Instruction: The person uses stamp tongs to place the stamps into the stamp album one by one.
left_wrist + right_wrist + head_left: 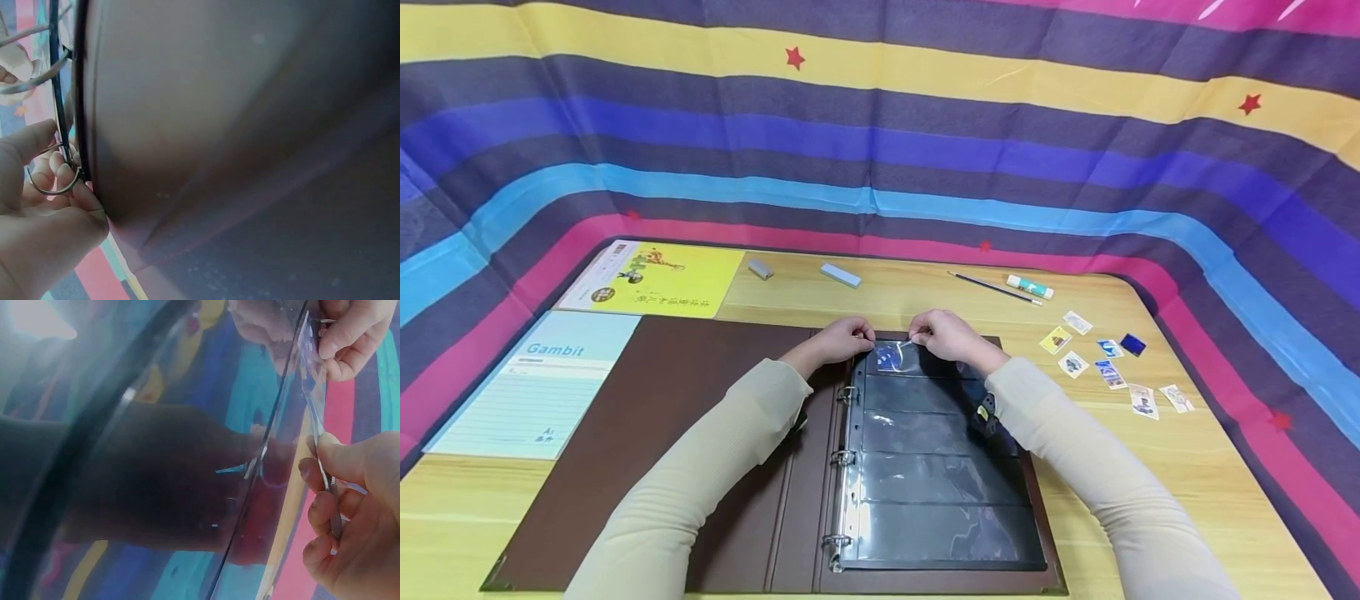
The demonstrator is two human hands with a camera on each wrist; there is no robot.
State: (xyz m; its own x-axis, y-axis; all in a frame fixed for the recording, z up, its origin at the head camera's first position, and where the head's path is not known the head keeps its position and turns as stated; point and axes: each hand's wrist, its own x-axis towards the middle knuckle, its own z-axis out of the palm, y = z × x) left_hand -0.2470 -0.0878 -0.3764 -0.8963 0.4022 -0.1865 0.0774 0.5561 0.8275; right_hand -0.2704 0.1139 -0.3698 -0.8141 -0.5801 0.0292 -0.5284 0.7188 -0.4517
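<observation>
A brown ring binder (715, 400) lies spread on the wooden table, with a black pocket page (936, 479) on its metal rings (843, 457). A small blue stamp (890, 357) shows behind the clear film at the left of the top pocket. At the page's top left corner, my left hand (842, 340) pinches the edge, beside a ring (55, 190) in the left wrist view. My right hand (951, 336) pinches the top pocket's film edge just right of the stamp. The right wrist view shows the lifted film (312, 403) between both hands.
Several loose stamps (1112, 374) lie right of the binder. A pencil (992, 287) and glue stick (1030, 287) are behind them. An eraser (761, 268), a pale blue box (840, 275), a yellow booklet (677, 279) and a Gambit notebook (535, 387) lie back and left.
</observation>
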